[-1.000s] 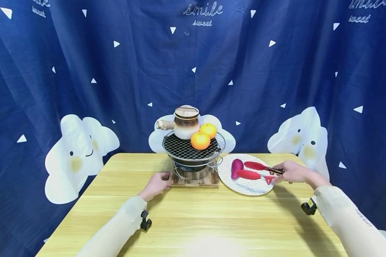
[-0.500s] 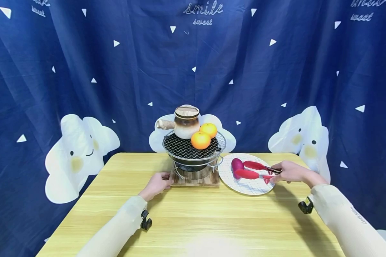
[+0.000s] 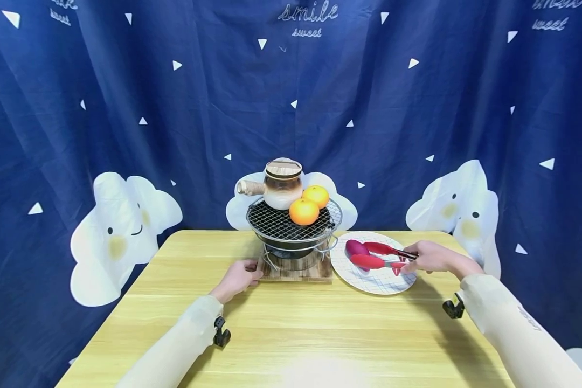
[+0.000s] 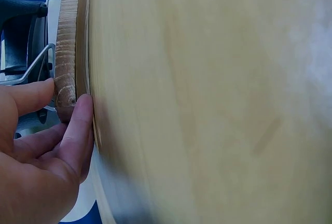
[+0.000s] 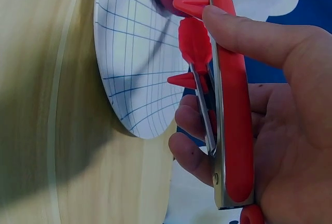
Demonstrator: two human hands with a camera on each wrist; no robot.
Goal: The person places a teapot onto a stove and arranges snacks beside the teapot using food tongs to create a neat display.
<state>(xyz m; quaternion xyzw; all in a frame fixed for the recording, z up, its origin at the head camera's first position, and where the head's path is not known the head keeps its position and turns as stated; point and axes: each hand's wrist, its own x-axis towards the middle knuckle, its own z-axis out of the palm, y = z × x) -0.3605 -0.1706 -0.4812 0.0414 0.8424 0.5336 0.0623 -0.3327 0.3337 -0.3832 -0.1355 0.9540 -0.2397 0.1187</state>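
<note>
My right hand point(image 3: 431, 257) holds a pair of tongs point(image 3: 371, 262) with red tips and red grips. In the right wrist view the thumb lies along one handle, with curled fingers at the other. The tongs' spread tips straddle a smooth purple, oblong vegetable point(image 3: 355, 247), which lies on a white plate point(image 3: 385, 286) with blue grid lines. At the left, my left hand point(image 3: 236, 280) pinches the near-left corner of a wooden board point(image 3: 296, 275); the left wrist view shows thumb and fingers on opposite faces of its edge point(image 4: 66, 42). On the board stands a round grill point(image 3: 267, 219).
A brown-and-white pot point(image 3: 282, 195) with a wooden lid and side handle stands on the grill mesh. Beside it sit two oranges, one in front point(image 3: 304, 212) and one behind point(image 3: 316, 195). A blue curtain point(image 3: 291, 81) hangs behind the wooden table point(image 3: 291, 328).
My right hand has moved left with the tongs, whose tips now reach farther over the purple vegetable. The vegetable has turned and tilted leftward on the plate. My left hand stays at the board.
</note>
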